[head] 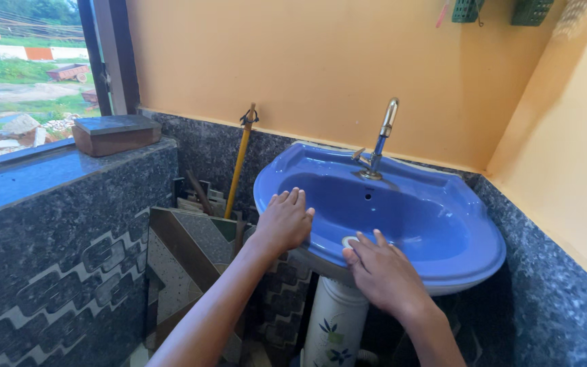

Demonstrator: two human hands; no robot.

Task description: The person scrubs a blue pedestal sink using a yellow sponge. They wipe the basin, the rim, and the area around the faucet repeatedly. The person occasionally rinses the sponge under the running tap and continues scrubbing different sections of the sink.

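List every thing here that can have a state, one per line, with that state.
Blue washbasin: no standing water visible, mounted on its pedestal.
Tap: upright, no water running.
Left hand: fingers flat, resting on the basin's front-left rim, holding nothing.
Right hand: flat on the front rim, fingertips beside a small white object.
Yellow-handled tool: leaning against the wall.
Brick: lying flat on the ledge.
Loose tiles: stacked on edge, leaning.
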